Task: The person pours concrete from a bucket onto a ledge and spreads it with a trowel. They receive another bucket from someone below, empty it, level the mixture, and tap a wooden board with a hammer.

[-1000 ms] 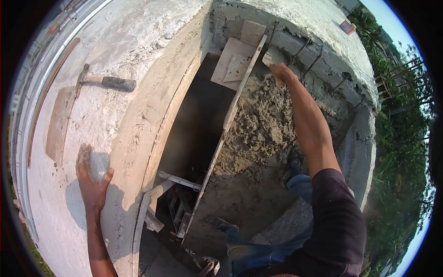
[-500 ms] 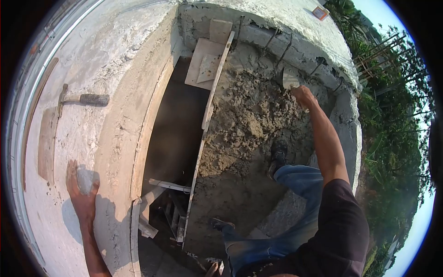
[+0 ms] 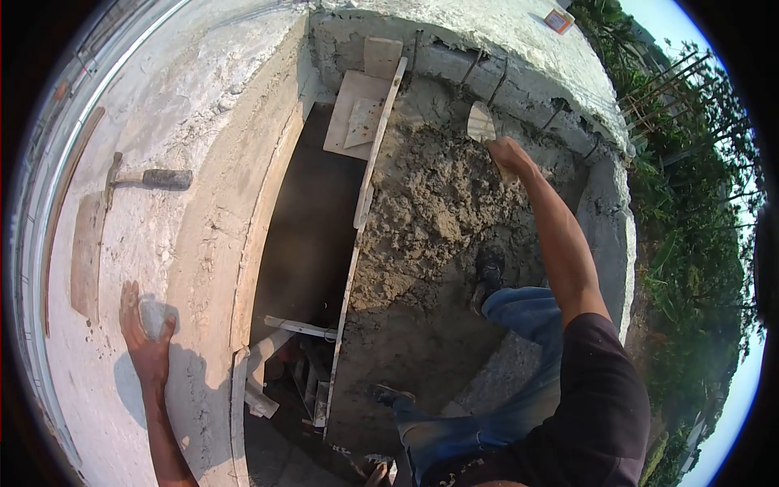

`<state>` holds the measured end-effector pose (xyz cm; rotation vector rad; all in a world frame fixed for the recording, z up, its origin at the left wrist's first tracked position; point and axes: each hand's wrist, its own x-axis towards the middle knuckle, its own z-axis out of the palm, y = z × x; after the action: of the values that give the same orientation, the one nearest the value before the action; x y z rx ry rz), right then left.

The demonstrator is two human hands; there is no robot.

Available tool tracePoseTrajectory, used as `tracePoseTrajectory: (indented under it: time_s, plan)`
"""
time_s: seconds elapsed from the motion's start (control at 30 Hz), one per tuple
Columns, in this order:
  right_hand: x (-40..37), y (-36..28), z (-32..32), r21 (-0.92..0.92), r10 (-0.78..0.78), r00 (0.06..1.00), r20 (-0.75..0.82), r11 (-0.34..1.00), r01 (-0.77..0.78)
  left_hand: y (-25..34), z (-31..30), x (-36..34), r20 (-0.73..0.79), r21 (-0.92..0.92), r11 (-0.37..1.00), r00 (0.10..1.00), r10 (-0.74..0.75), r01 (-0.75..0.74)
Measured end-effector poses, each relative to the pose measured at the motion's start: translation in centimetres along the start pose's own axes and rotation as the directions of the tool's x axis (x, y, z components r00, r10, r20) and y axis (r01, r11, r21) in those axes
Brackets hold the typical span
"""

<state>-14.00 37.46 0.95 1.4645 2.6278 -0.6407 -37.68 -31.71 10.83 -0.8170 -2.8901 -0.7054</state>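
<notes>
My left hand (image 3: 148,337) rests on the pale concrete ledge (image 3: 191,268) at the left, fingers apart, with nothing in it. My right hand (image 3: 511,158) is wrapped round the handle of a trowel (image 3: 481,123), whose flat blade points up and left near the far wall. Under and beside the trowel lies rough wet mortar (image 3: 442,203), heaped and lumpy. A narrow board (image 3: 375,166) edges the mortar on its left. Above my left hand, a hammer (image 3: 154,177) lies on the ledge.
A dark opening (image 3: 312,219) drops between ledge and board, with wooden pieces (image 3: 300,327) across its lower part. Rebar (image 3: 499,79) sticks out by the far wall. My shoe (image 3: 489,272) stands at the mortar. A small box (image 3: 558,20) sits on the far ledge.
My right hand and the trowel have moved left and slightly up, and the blade now shows flatter and lighter. My left hand stays on the ledge.
</notes>
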Motion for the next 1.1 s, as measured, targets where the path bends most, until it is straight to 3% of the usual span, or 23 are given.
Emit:
tracePoseTrajectory:
  time_s: [0.17,0.2,0.27,0.3,0.37,0.4,0.47,0.5,0.57,0.63,0.67,0.73,0.83,0.9,0.93,1.0,1.03,1.1]
  plan:
    - [6.9,-3.2,3.4,0.025,0.007,1.000,-0.021,1.000,-0.007,0.3,0.1,-0.1,-0.005,0.054,0.998,1.000,-0.021,0.022]
    - [7.4,-3.6,3.6,-0.077,0.082,0.995,0.051,0.994,-0.078,0.3,0.0,0.0,-0.006,0.052,0.998,0.999,-0.037,0.038]
    - [12.8,-1.5,6.4,-0.262,0.024,0.991,0.135,0.965,0.013,0.4,0.0,0.1,-0.007,0.047,0.997,0.998,-0.064,0.064]
    - [11.8,-1.1,5.1,-0.274,0.020,0.989,0.144,0.962,0.020,0.5,-0.1,0.0,0.003,0.040,0.997,0.998,-0.068,0.068]
    - [8.7,-2.1,0.2,-0.060,0.149,0.954,0.261,0.989,-0.138,0.9,-0.4,0.1,-0.005,0.062,0.996,0.998,-0.058,0.058]
    - [8.4,-1.6,-0.5,-0.071,0.146,0.956,0.254,0.989,-0.132,1.0,-0.5,0.1,-0.003,0.098,0.995,0.999,-0.034,0.034]
    - [7.9,-0.9,-1.2,-0.204,-0.194,0.978,0.070,0.957,0.205,0.4,-0.4,0.1,-0.014,0.092,0.995,1.000,-0.027,0.028]
    - [8.2,-0.8,-0.8,-0.202,-0.182,0.981,0.068,0.960,0.192,0.2,-0.3,0.1,-0.010,0.096,0.995,1.000,-0.014,0.015]
    - [7.1,-3.5,0.6,-0.229,0.093,0.985,0.148,0.972,-0.057,0.3,0.0,0.2,-0.011,0.048,0.999,1.000,-0.024,0.025]
    - [6.2,-3.8,3.1,-0.364,0.109,0.992,0.056,0.928,-0.081,0.7,-0.1,0.1,-0.014,0.002,1.000,0.999,-0.029,0.029]
    - [6.2,-3.5,2.5,-0.353,0.118,0.992,0.037,0.930,-0.098,0.9,-0.2,0.3,-0.009,0.023,0.999,0.999,-0.034,0.034]
    - [4.5,-1.6,2.5,-0.162,0.013,0.989,0.146,0.987,0.011,0.7,-0.2,-0.2,0.019,0.043,0.999,0.999,-0.029,0.028]
    - [-1.6,1.1,0.2,-0.271,0.087,0.989,0.118,0.961,-0.052,-1.1,0.4,-0.2,0.047,0.055,0.976,0.976,-0.213,0.210]
    - [-3.5,5.8,-0.8,-0.223,0.048,0.997,0.054,0.974,-0.035,-1.2,0.3,-0.1,0.053,0.103,0.979,0.982,-0.183,0.177]
    - [-3.0,7.9,-1.2,-0.195,0.102,0.994,0.046,0.976,-0.091,-1.0,0.2,-0.1,0.056,0.123,0.978,0.983,-0.174,0.166]
    - [0.5,13.2,-1.6,-0.162,0.176,0.984,-0.011,0.971,-0.175,0.0,0.2,0.2,0.020,0.046,0.999,1.000,-0.012,0.011]
    - [2.7,14.9,-0.9,-0.163,0.188,0.981,-0.041,0.968,-0.193,0.4,0.2,0.0,0.036,0.063,0.998,0.999,-0.024,0.022]
    - [2.8,13.3,0.2,0.059,0.347,0.935,0.074,0.934,-0.351,0.6,0.2,-0.2,0.034,0.056,0.998,0.999,-0.029,0.027]
